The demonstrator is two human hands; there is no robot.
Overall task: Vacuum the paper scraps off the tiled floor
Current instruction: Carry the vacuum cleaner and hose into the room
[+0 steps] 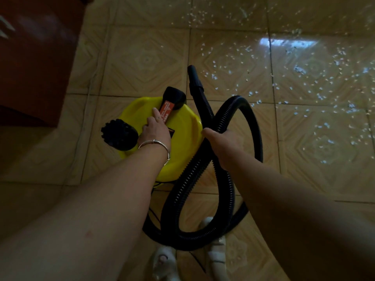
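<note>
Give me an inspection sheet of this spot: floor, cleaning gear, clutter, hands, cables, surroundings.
Surface: tiled floor, glossy, beige pattern.
Job's things: paper scraps scattered at the upper right; yellow vacuum standing on the floor; black hose looped, its nozzle short of the scraps.
Clutter: nothing seen beyond the scraps.
Hands: left hand rests on the vacuum's top, forefinger straight beside the orange label; right hand grips the hose.
Cables: thin dark cord trails from under the vacuum.
Surroundings: brown furniture at the left; feet in pale slippers below.
</note>
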